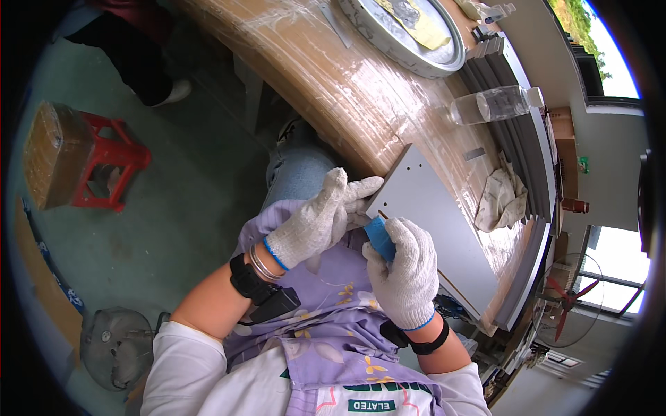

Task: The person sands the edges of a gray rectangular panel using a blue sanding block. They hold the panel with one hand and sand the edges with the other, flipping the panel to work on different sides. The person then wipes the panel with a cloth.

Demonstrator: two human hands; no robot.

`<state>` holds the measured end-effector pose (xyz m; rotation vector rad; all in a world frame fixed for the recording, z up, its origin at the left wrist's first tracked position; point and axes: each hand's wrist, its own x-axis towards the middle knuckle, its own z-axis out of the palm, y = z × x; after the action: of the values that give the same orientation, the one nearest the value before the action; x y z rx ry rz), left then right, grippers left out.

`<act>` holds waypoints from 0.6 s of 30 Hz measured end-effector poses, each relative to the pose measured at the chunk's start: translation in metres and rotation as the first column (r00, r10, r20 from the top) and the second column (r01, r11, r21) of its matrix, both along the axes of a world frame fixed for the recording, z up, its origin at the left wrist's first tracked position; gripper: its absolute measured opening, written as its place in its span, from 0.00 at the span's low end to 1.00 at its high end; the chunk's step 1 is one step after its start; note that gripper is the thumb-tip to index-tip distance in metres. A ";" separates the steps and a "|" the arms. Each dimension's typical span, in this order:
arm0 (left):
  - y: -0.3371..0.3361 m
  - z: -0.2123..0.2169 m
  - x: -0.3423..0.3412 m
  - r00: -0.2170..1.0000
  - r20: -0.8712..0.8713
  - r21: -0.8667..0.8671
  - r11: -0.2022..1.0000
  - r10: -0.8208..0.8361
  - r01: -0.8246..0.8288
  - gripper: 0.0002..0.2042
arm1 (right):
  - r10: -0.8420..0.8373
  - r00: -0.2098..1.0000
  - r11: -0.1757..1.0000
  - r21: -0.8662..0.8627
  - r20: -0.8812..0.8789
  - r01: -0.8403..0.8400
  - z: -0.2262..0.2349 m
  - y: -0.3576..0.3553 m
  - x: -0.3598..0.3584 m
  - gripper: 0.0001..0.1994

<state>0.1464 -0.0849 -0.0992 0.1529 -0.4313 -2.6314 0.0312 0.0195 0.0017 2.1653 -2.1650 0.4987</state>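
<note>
A long grey panel (438, 232) with small drilled holes near its far end lies at the table edge, partly in front of my body. My right hand (406, 270), in a white knit glove, pinches a small blue block-like pad (379, 238) against the panel's near long edge. My left hand (322, 215), gloved likewise, is at the panel's left end. Its thumb and forefinger are stretched apart, and its lower fingers touch or nearly touch the panel's corner; their tips are partly hidden.
The wrapped brown table (326, 76) bears a round tray-like lid (444, 69), a clear bottle (496, 105), a crumpled glove or cloth (501, 197) and stacked grey panels (501, 78). Leftward stand a red stool (114, 163) and a floor fan (116, 347). Another person's leg (139, 55) shows at upper left.
</note>
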 end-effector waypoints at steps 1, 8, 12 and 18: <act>0.000 -0.002 0.000 1.000 -0.004 0.007 1.000 -0.001 0.001 0.40 | -0.006 1.000 1.000 0.007 -0.009 0.006 0.001 0.005 -0.002 0.27; -0.001 0.009 0.000 1.000 -0.013 0.007 1.000 -0.018 0.018 0.39 | 0.023 1.000 0.999 -0.024 -0.003 -0.023 -0.002 -0.014 0.007 0.27; -0.001 0.000 0.001 0.999 -0.030 0.013 0.999 -0.033 0.034 0.40 | -0.006 0.999 1.000 0.028 -0.032 0.007 0.004 0.002 -0.001 0.27; -0.002 -0.004 -0.002 0.995 -0.103 -0.023 1.000 -0.017 0.014 0.40 | -0.132 0.960 0.990 -0.008 0.248 0.138 0.010 0.025 -0.012 0.25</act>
<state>0.1449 -0.0867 -0.1034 0.0070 -0.4276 -2.6345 0.0189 0.0447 0.0115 2.0188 -2.3931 0.8204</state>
